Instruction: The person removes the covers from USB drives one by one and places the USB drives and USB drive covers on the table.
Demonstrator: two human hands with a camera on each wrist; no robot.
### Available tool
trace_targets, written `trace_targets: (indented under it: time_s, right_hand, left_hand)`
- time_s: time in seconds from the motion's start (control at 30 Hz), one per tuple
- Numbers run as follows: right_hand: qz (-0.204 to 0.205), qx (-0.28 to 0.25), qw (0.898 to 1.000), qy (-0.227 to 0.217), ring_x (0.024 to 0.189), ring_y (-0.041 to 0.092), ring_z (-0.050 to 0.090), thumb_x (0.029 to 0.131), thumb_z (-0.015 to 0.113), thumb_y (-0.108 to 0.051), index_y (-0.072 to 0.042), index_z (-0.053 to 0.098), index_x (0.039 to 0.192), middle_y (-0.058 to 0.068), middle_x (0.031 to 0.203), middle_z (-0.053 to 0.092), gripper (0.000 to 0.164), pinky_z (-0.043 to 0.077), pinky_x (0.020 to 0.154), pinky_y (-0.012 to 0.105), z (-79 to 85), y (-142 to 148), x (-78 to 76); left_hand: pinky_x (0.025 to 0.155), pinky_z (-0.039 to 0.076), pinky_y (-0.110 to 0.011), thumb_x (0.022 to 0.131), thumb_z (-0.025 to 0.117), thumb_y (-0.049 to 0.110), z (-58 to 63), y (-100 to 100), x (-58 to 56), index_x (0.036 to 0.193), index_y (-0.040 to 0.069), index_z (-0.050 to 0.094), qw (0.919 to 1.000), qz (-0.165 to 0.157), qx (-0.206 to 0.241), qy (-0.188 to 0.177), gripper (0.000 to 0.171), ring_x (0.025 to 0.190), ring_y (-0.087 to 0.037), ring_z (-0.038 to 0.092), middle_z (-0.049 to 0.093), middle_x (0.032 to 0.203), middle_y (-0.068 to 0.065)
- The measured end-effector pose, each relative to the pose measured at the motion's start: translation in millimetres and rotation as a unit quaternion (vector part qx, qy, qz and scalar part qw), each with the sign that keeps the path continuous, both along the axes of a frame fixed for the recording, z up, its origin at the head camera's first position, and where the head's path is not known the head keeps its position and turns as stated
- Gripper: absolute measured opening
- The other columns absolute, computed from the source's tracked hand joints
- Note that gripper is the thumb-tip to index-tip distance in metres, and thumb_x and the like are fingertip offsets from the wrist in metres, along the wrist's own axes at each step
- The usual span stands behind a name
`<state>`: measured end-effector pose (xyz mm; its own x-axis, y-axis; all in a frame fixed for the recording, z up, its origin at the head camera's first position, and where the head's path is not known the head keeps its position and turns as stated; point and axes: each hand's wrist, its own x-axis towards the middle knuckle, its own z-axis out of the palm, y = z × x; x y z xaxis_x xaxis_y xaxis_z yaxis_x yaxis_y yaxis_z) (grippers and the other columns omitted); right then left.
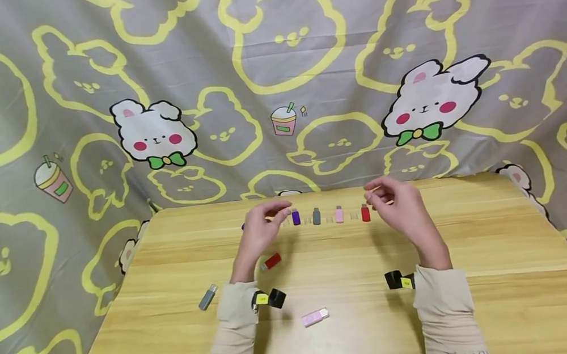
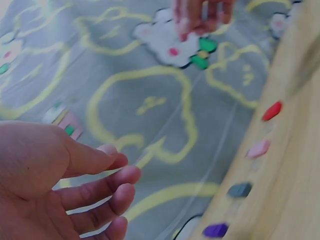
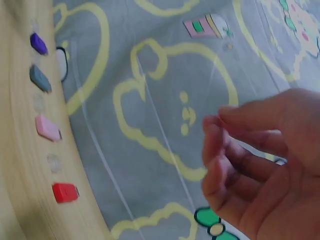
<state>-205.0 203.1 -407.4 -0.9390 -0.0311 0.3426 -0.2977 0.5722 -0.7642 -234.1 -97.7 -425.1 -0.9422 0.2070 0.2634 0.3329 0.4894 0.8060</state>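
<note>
Four colours of USB stick stand in a row near the table's back edge: purple [image 1: 296,217], grey [image 1: 316,216], pink [image 1: 339,214] and red [image 1: 365,213]. Small see-through pieces [image 3: 54,163] lie between them. My left hand [image 1: 264,227] hovers by the row's left end, fingers loosely bent and thumb apart from them in the left wrist view. At the other end, above and right of the red stick, is my right hand [image 1: 397,203], its thumb and forefinger tips close together. Nothing shows in either hand. Another purple item [image 1: 243,226] is mostly hidden behind my left hand.
Nearer me lie a second red USB stick [image 1: 272,261], a second grey one [image 1: 208,297] and a second pink one [image 1: 316,317], the pink between my forearms. A patterned grey curtain [image 1: 272,161] hangs right behind the wooden table [image 1: 508,269] and along its sides.
</note>
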Motion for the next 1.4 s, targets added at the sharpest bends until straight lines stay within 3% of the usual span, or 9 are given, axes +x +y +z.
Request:
trace_targets:
  time_s: [0.17, 0.27, 0.4, 0.53, 0.67, 0.87, 1.13, 1.4]
  right_hand:
    - [0.127, 0.035, 0.990, -0.044, 0.085, 0.018, 0.069, 0.097, 0.072, -0.009, -0.007, 0.073, 0.112, 0.004, 0.094, 0.074, 0.015, 0.056, 0.073, 0.031, -0.8, -17.7, 8.4]
    - [0.193, 0.050, 0.978, -0.060, 0.088, 0.016, 0.068, 0.095, 0.073, -0.007, -0.007, 0.072, 0.113, 0.000, 0.095, 0.072, 0.017, 0.058, 0.079, 0.033, -1.3, -28.3, 15.8]
    - [0.273, 0.073, 0.954, -0.098, 0.088, 0.014, 0.066, 0.094, 0.074, -0.004, -0.006, 0.071, 0.110, -0.002, 0.093, 0.069, 0.016, 0.059, 0.079, 0.031, -4.3, -44.7, 26.7]
    - [0.335, 0.112, 0.924, -0.145, 0.085, 0.011, 0.065, 0.091, 0.075, -0.001, -0.009, 0.073, 0.101, -0.002, 0.091, 0.070, 0.013, 0.057, 0.077, 0.028, -7.4, -65.3, 36.1]
    - [0.352, 0.156, 0.907, -0.170, 0.076, 0.009, 0.056, 0.085, 0.074, 0.007, -0.010, 0.071, 0.092, -0.004, 0.080, 0.063, 0.018, 0.051, 0.070, 0.027, -12.0, -89.6, 45.2]
    - [0.341, 0.216, 0.891, -0.207, 0.069, 0.011, 0.045, 0.073, 0.071, 0.017, -0.012, 0.068, 0.084, 0.001, 0.073, 0.054, 0.031, 0.040, 0.064, 0.027, -23.0, -120.7, 57.2]
    - [0.344, 0.261, 0.880, -0.197, 0.068, 0.009, 0.044, 0.081, 0.086, -0.007, -0.012, 0.062, 0.080, 0.001, 0.075, 0.058, 0.025, 0.043, 0.066, 0.026, -33.4, -140.3, 69.5]
    - [0.347, 0.259, 0.879, -0.198, 0.065, 0.006, 0.044, 0.090, 0.074, 0.004, -0.013, 0.061, 0.077, -0.007, 0.070, 0.051, 0.025, 0.041, 0.062, 0.024, -40.7, -147.1, 66.7]
  left_hand:
    - [0.075, 0.055, -0.029, 0.101, 0.066, 0.009, -3.2, -26.0, 3.0, 0.112, 0.004, 0.077, 0.9993, 0.020, 0.029, -0.012, 0.016, 0.088, -0.022, 0.067, 0.075, 0.103, -0.009]
    - [0.073, 0.053, -0.027, 0.102, 0.064, 0.010, -1.6, -34.2, 2.5, 0.115, 0.002, 0.075, 0.9993, 0.004, 0.033, -0.019, 0.019, 0.087, -0.021, 0.067, 0.075, 0.102, -0.011]
    - [0.074, 0.055, -0.030, 0.103, 0.063, 0.010, 1.5, -44.3, 1.8, 0.118, -0.001, 0.073, 0.9983, -0.025, 0.042, -0.032, 0.021, 0.085, -0.018, 0.066, 0.074, 0.105, -0.019]
    - [0.076, 0.056, -0.029, 0.103, 0.062, 0.007, 4.8, -55.4, 2.2, 0.118, -0.002, 0.073, 0.9969, -0.024, 0.058, -0.048, 0.020, 0.082, -0.016, 0.066, 0.073, 0.105, -0.021]
    - [0.076, 0.055, -0.024, 0.103, 0.062, 0.006, 6.8, -62.2, 2.6, 0.118, -0.002, 0.072, 0.9952, -0.017, 0.075, -0.060, 0.020, 0.082, -0.015, 0.066, 0.074, 0.102, -0.016]
    - [0.075, 0.054, -0.024, 0.103, 0.062, 0.006, 6.5, -67.1, 4.4, 0.117, -0.003, 0.073, 0.9948, -0.018, 0.080, -0.060, 0.020, 0.080, -0.015, 0.067, 0.074, 0.100, -0.013]
    - [0.075, 0.054, -0.025, 0.103, 0.062, 0.007, 3.7, -73.5, 6.5, 0.117, -0.002, 0.073, 0.9949, -0.012, 0.078, -0.063, 0.020, 0.080, -0.016, 0.067, 0.074, 0.100, -0.014]
    - [0.076, 0.054, -0.025, 0.103, 0.062, 0.007, 1.0, -77.4, 7.3, 0.117, -0.002, 0.073, 0.9951, -0.014, 0.077, -0.060, 0.020, 0.081, -0.017, 0.067, 0.074, 0.100, -0.014]
